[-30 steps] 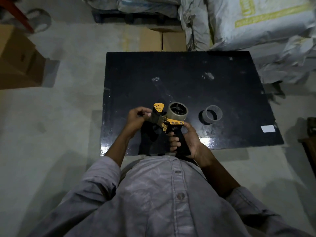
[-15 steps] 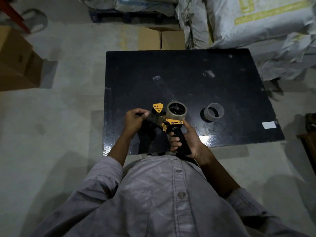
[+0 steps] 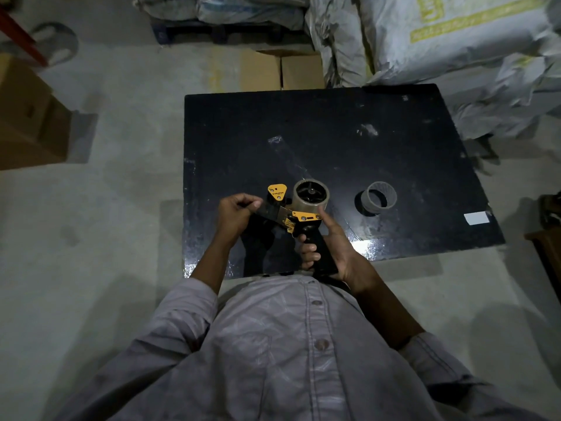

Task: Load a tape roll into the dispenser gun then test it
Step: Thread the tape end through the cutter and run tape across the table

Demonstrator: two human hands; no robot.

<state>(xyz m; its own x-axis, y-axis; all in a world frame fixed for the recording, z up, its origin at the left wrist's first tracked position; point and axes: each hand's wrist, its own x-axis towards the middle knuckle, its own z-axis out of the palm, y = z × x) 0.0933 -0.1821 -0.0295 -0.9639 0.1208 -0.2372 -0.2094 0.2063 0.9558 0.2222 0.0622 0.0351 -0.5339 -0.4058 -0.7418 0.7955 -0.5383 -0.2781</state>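
Observation:
The black and yellow dispenser gun (image 3: 299, 220) is held above the near edge of the black table (image 3: 334, 141). A clear tape roll (image 3: 311, 196) sits on its hub. My right hand (image 3: 331, 244) grips the black handle, with the thumb resting against the roll. My left hand (image 3: 235, 212) pinches the tape end at the gun's front, next to the yellow triangular flap (image 3: 277, 191). An empty grey tape core (image 3: 379, 197) stands on the table to the right of the gun.
A white label (image 3: 476, 218) lies near the table's right edge. Cardboard boxes (image 3: 282, 71) and big sacks (image 3: 440, 34) stand behind the table. Another carton (image 3: 27, 117) sits on the floor to the left.
My left hand has shifted slightly left along the gun's front, drawing the tape end with it. The right hand keeps its grip on the handle.

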